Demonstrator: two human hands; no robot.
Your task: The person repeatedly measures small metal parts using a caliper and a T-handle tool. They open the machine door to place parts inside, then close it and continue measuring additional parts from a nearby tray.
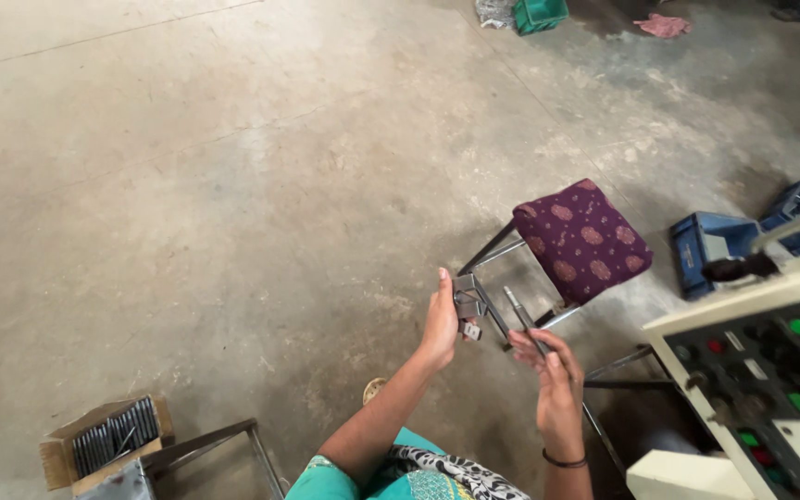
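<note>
Left hand (pixel 440 324): raised in front of the person, fingers closed around a small grey metal bracket (pixel 468 298), thumb up along its near edge. The piece is held up at chest height — apparently so that its open side faces the other hand.

Right hand (pixel 553 375): fingers pinched shut on the lower end of a thin metal rod (pixel 520 315), which slants up and to the left toward the bracket. A dark bangle sits on this wrist.

Bracket and rod: in the air between the two hands, over the floor. The rod's upper end lies near the bracket; whether they touch cannot be told, since both are small and partly blurred.

Stool (pixel 582 239): a metal-framed seat with a maroon patterned cushion, standing just beyond the hands, nothing on it.

Control panel (pixel 770 366): a cream machine console at the right with green, red and orange buttons and a black-knobbed lever above — close to the right elbow, within easy reach.

Cardboard box (pixel 104 440): at lower left on the floor, packed with dark metal rods standing side by side, on the person's left.

Blue crates (pixel 710 245): on the concrete floor behind the console; a green crate (pixel 539 13) and a pink rag (pixel 664 25) lie far off at the top.
</note>
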